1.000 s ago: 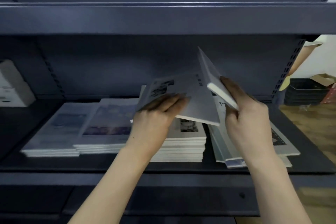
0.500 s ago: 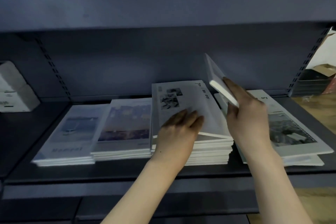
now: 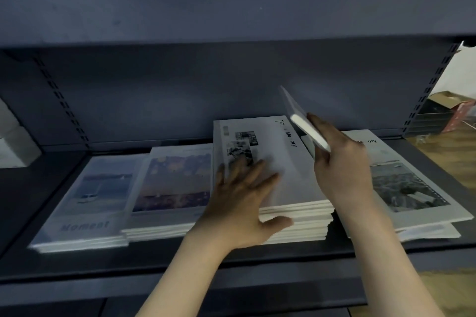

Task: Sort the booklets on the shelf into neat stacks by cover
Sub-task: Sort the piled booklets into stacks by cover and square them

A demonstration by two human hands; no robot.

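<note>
Dark metal shelf [image 3: 257,260], lit dimly, upper board overhead, slotted uprights at 10 and 2 o'clock. Four stacks of booklets side by side along the board, long axes running front to back.

Left hand [image 3: 242,201]: fingers spread and straight, palm flat on the top cover of the third stack [image 3: 296,219], thumb hooked over the front edge at 5 o'clock. Forearm rising from 6 o'clock.

Right hand [image 3: 340,162]: fingers curled round a small bundle of booklets [image 3: 301,121], held on edge above the gap between the third stack and the right stack [image 3: 412,188]. Bundle tilted, long axis from 11 to 5 o'clock, white page edges facing the viewer.

"Time Memory" lettering along the right edge of the third stack's cover, photo collage at 11 o'clock of it. "Moment" cover on the far-left stack [image 3: 85,203]; purple-toned cover on the second stack [image 3: 172,180].

White boxes [image 3: 15,147] at 9 o'clock.
</note>
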